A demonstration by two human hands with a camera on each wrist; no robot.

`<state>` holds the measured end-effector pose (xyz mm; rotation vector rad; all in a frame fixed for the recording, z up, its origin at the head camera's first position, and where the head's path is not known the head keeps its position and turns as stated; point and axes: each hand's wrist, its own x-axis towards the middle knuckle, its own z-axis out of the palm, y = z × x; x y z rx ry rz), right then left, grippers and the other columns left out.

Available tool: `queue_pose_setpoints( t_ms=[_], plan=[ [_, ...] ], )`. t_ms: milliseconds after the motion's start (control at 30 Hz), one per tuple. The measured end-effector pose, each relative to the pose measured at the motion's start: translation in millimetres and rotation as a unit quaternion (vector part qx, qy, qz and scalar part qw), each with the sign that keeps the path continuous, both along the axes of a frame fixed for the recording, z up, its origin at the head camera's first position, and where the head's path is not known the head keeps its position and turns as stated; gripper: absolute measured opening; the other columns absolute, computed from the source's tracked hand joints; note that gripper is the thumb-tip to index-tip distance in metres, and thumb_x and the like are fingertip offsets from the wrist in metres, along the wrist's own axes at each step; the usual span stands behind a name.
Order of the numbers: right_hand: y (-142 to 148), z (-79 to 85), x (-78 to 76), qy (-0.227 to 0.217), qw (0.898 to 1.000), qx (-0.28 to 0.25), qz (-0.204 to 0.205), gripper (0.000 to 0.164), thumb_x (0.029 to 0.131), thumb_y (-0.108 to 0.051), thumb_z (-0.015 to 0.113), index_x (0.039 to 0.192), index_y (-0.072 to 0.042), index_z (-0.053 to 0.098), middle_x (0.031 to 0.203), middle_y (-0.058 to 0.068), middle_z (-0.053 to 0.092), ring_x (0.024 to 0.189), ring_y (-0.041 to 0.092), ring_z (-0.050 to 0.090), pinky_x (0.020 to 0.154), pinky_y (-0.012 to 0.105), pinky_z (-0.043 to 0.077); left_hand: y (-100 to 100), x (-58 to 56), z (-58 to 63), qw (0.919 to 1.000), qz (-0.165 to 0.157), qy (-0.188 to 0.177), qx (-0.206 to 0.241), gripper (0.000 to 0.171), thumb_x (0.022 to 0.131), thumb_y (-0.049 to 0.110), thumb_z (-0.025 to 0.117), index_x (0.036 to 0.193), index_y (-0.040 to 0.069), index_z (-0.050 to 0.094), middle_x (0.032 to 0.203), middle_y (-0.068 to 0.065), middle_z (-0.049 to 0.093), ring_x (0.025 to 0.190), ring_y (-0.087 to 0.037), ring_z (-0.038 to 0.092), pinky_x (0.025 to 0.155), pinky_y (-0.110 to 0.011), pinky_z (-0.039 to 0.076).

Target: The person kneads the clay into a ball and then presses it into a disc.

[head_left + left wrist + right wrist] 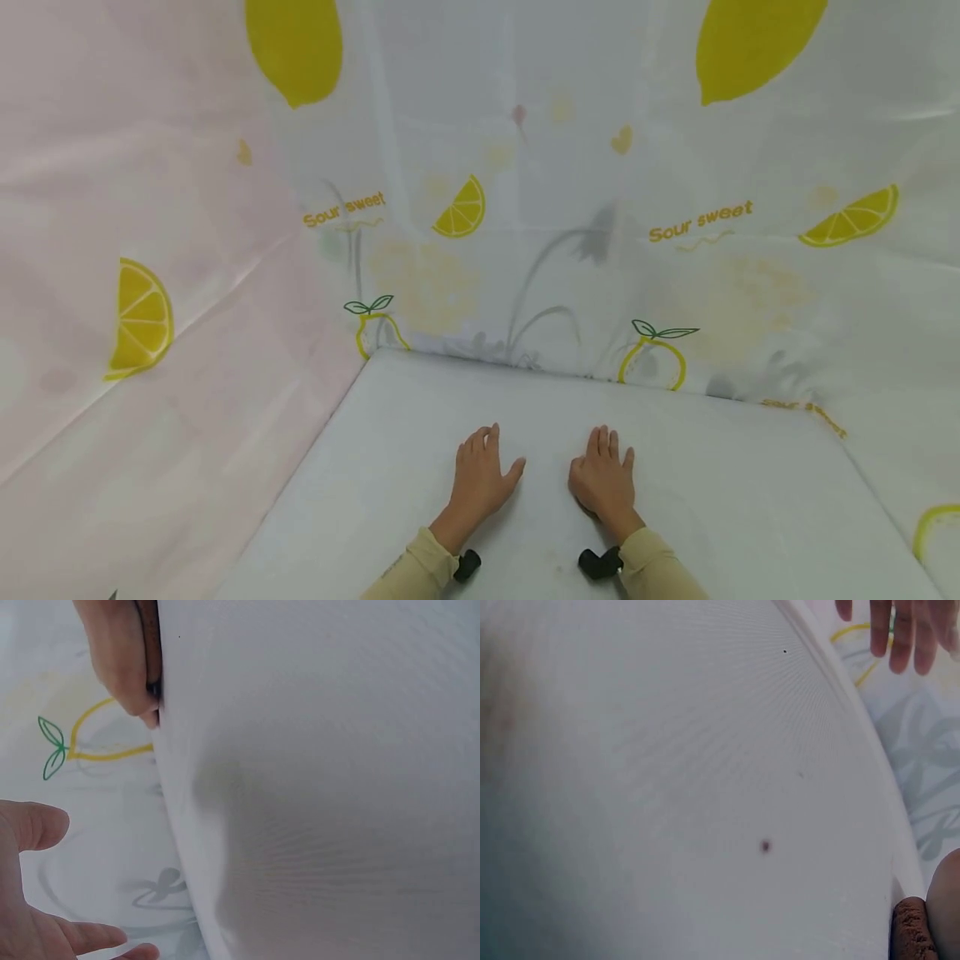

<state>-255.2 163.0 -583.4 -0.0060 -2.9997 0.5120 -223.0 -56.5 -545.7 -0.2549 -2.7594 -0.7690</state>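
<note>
My left hand (477,477) is over the white tabletop, fingers forward and thumb spread out to the right. In the left wrist view this hand (26,877) shows a wide gap between thumb and fingers, with nothing between them. My right hand (606,479) lies low at the tabletop, its fingers pointing forward and its thumb side bent in. Under the thumb side, the right wrist view has a dark brown, rough-looking shape (913,930); I cannot tell whether it is a shaded finger or a separate thing.
The white tabletop (420,417) meets a lemon-printed sheet (525,275) behind it and a pinkish sheet (187,400) at the left. Black wrist devices (467,565) sit below both wrists, by the beige sleeves (416,571). A small dark speck (765,846) shows on the tabletop.
</note>
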Motion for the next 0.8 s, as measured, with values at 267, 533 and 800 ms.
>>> queue_pose_setpoints(
  t_ms=[267,533,800],
  plan=[
    [7.0,-1.6,-1.0,-0.035,0.999,-0.023,0.006,0.074,0.103,-0.034,0.044,0.156,0.012,0.021,0.163,0.033,0.016,0.151,0.050,0.010,0.116,0.069,0.001,-6.9,-5.8,-4.0,1.0000,0.003,-0.005,-0.004,0.071,0.096,0.040,0.068,0.145,-0.006,0.047,0.139,-0.025,0.051,0.132,-0.041,0.047,0.110,-0.060,0.036],
    [13.7,13.9,-0.5,-0.026,0.999,-0.037,0.014,0.080,0.104,-0.047,0.046,0.155,0.011,0.025,0.160,0.035,0.022,0.148,0.052,0.017,0.114,0.073,0.006,-10.8,-12.0,0.1,1.0000,0.003,-0.002,-0.004,0.072,0.097,0.042,0.066,0.147,-0.005,0.046,0.140,-0.024,0.050,0.133,-0.041,0.046,0.110,-0.059,0.036],
    [33.8,33.1,1.5,-0.040,0.999,-0.037,0.001,0.082,0.106,-0.056,0.036,0.158,0.006,0.022,0.163,0.030,0.019,0.150,0.051,0.013,0.114,0.073,0.006,-15.8,-13.1,4.0,0.9999,0.010,-0.008,-0.007,0.072,0.097,0.042,0.067,0.147,-0.006,0.046,0.140,-0.025,0.050,0.133,-0.041,0.047,0.111,-0.060,0.035]
  ],
)
